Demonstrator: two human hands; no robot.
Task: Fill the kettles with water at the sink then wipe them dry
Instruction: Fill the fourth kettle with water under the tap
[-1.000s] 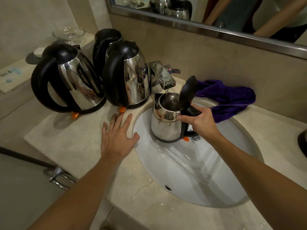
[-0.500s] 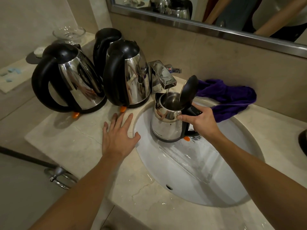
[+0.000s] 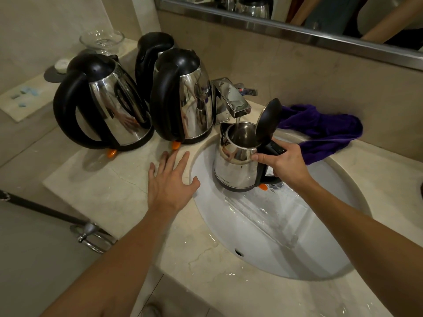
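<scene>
The right hand grips the black handle of a small kettle, lid tipped up, holding it over the sink under the tap, whose stream runs into its open mouth. The left hand lies flat with fingers spread on the counter at the sink's rim, holding nothing. 3 larger kettles stand closed on the counter left of the tap, and a purple cloth lies bunched behind the sink.
</scene>
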